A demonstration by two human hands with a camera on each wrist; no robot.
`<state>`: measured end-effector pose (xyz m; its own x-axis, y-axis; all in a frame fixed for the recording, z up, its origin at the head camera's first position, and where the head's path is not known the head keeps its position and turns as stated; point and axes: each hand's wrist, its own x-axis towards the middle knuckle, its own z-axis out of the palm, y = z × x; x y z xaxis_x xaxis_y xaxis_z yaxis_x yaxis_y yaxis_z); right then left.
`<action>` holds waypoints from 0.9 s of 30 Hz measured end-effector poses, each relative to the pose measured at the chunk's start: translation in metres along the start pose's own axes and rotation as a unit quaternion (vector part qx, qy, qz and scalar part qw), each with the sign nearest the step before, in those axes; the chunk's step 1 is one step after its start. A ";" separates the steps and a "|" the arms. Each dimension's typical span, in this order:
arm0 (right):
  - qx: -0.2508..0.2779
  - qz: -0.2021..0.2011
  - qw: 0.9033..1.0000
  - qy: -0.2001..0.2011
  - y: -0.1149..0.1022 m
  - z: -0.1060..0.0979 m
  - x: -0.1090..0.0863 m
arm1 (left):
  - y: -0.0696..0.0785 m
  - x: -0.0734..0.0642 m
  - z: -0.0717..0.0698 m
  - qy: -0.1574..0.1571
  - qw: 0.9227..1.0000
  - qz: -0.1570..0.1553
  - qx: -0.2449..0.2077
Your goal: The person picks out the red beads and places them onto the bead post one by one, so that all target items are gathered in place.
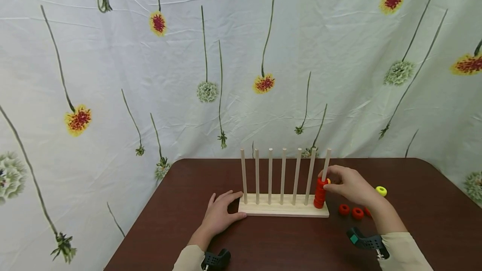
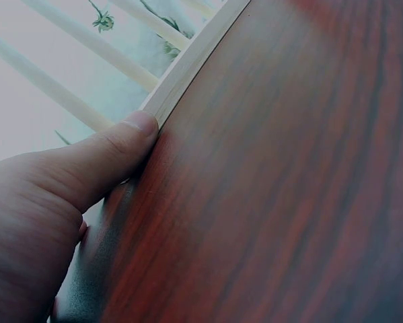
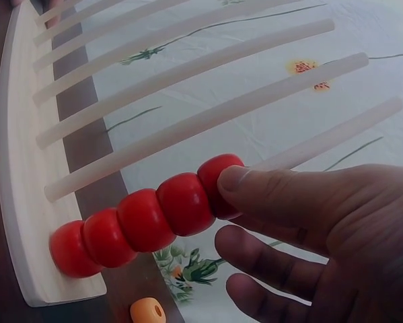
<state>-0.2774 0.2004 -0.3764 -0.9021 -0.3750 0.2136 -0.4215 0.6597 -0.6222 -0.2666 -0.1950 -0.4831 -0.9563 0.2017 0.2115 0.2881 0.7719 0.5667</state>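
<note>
Red glossy round bead [image 3: 213, 182] is pinched in the right hand [image 1: 348, 184], top of five on the rightmost peg [image 1: 326, 164], left hand [image 1: 219, 214] just resting fingers-spread at the pale wooden rack [image 1: 282, 210]'s other end, loose red beads [image 1: 357, 213] over there on the brown table [image 1: 286, 241].

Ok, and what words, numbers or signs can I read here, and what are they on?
There are none I can read.
The red beads and wooden stand show no letters or numbers.
The cloth shows printed flowers, no writing I can see.
Any lettering on the black wrist devices is too small to tell.
</note>
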 end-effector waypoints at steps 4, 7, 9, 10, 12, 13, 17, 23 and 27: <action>0.003 0.002 1.000 -0.001 0.000 0.000 0.000 | 0.000 0.000 0.000 0.000 1.000 -0.001 -0.001; 0.007 0.001 1.000 -0.003 0.001 0.001 0.000 | 0.000 0.000 0.000 0.001 1.000 -0.001 -0.001; 0.008 0.003 1.000 -0.006 0.003 0.002 0.000 | 0.000 0.000 0.000 0.001 1.000 -0.001 -0.001; 0.009 0.003 1.000 -0.009 0.004 0.002 0.001 | 0.000 0.000 0.000 0.002 1.000 -0.001 -0.001; 0.008 0.004 1.000 -0.016 0.006 0.004 0.001 | 0.000 0.000 0.000 0.001 1.000 -0.001 0.000; 0.009 0.006 1.000 -0.019 0.007 0.004 0.001 | 0.000 0.000 0.000 0.001 1.000 -0.001 -0.001; 0.008 0.010 1.000 -0.025 0.008 0.005 0.002 | 0.000 0.000 0.000 0.000 1.000 0.000 -0.002; -0.008 0.015 0.999 -0.040 0.010 0.003 0.000 | 0.001 0.000 -0.001 0.001 1.000 0.002 0.000; -0.020 0.011 0.999 -0.048 0.017 -0.001 -0.004 | 0.003 -0.001 -0.002 0.000 1.000 0.003 -0.001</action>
<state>-0.2811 0.2135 -0.3868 -0.8990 -0.4193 0.1263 -0.4069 0.6933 -0.5948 -0.2649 -0.1941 -0.4806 -0.9547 0.2055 0.2154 0.2936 0.7695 0.5672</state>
